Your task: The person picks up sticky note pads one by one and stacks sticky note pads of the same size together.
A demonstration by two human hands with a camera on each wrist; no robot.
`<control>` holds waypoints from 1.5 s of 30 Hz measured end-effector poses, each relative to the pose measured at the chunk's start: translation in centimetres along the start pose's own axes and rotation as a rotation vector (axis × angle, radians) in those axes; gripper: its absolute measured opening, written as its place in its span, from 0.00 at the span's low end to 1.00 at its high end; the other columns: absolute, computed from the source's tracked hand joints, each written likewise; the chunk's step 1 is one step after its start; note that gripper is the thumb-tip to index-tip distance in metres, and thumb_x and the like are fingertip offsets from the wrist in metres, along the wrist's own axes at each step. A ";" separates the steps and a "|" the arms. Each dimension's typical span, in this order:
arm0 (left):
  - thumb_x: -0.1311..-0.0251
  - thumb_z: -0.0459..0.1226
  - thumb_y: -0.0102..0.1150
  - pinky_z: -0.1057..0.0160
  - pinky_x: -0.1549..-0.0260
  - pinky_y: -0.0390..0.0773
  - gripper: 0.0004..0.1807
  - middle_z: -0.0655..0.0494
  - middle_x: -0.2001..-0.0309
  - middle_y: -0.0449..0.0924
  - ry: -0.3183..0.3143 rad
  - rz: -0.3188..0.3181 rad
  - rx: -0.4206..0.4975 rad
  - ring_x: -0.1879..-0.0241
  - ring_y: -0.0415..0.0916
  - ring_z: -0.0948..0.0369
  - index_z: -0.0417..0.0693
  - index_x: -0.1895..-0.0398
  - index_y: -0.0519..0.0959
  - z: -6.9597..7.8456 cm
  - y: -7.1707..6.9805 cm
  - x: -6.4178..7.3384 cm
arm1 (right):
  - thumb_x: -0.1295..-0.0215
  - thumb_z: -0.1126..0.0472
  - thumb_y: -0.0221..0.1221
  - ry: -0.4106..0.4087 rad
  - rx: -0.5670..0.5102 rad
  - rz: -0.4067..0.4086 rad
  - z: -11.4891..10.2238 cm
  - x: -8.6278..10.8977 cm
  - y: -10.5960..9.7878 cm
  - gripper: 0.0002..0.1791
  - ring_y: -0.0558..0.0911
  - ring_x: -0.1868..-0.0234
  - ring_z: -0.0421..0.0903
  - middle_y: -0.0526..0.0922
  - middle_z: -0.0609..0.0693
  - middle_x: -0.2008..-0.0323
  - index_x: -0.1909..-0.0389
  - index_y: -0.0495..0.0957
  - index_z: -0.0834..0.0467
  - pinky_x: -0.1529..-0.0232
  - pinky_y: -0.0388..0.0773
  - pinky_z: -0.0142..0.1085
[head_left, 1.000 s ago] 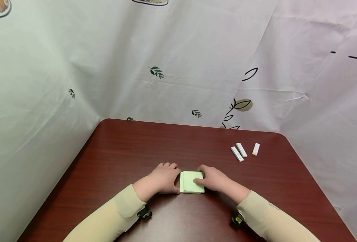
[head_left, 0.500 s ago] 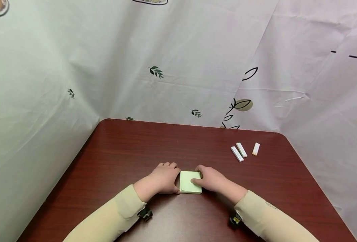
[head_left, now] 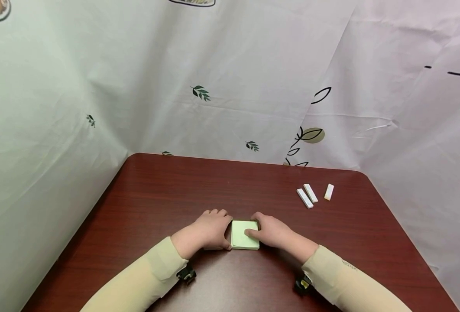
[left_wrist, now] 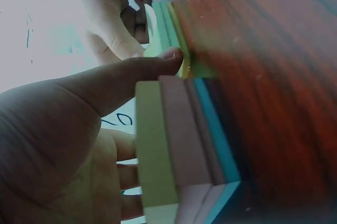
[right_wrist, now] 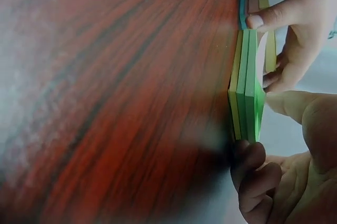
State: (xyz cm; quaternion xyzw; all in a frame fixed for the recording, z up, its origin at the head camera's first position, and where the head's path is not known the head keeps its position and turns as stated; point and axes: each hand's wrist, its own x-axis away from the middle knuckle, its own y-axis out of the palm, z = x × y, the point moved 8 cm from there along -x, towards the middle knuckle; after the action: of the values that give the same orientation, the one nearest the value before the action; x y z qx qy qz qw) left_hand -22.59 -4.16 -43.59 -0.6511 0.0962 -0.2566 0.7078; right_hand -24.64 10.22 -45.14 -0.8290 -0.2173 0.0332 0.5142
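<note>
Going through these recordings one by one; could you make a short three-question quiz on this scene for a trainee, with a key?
1. Count: how many small white strips lie on the table?
2. True or false: the right hand is holding one of the white strips.
3. Choose: in the left wrist view, which colour is lowest, nearest the table, in the nearer stack by the left hand? A) pink; B) blue; C) yellow-green.

Key:
1. Three.
2. False; it holds the green-topped stack.
3. B, blue.
</note>
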 end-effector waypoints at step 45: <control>0.36 0.63 0.52 0.40 0.32 0.52 0.44 0.48 0.23 0.54 -0.106 0.345 0.044 0.26 0.51 0.44 0.50 0.23 0.59 -5.5 -2.7 8.4 | 0.32 0.49 0.61 -0.134 0.253 0.356 9.7 5.0 -8.5 0.33 0.67 0.33 0.65 0.69 0.64 0.34 0.32 0.69 0.62 0.38 0.64 0.60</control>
State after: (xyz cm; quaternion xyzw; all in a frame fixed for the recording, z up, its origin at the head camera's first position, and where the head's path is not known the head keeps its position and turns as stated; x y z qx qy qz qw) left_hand -18.73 -13.14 -40.04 -0.6218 0.1634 -0.0986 0.7596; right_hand -25.62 23.55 -41.46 -0.7791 -0.0952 0.2056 0.5845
